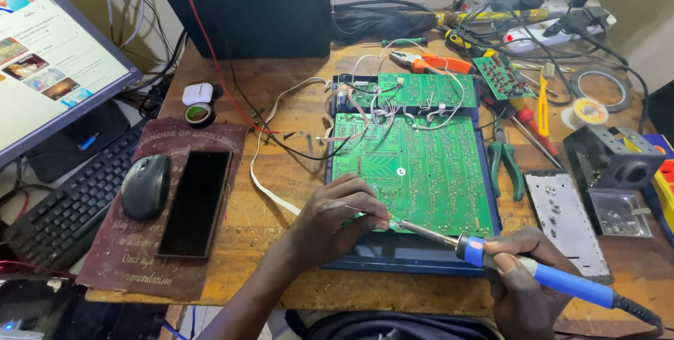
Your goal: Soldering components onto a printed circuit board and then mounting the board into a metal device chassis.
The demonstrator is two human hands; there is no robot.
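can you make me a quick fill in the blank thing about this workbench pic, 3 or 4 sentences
1. The right hand grips a soldering iron whose handle is ____ in colour.
2. The iron's tip meets the large ____ circuit board next to the left hand.
3. On the mat, the phone lies to the right of the computer ____.
4. The pliers just right of the board have ____ handles.

Missing words: blue; green; mouse; green

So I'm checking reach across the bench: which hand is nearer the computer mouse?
Left. The left hand rests on the green circuit board's near edge, right of the mouse. The right hand, holding the soldering iron, is farther right.
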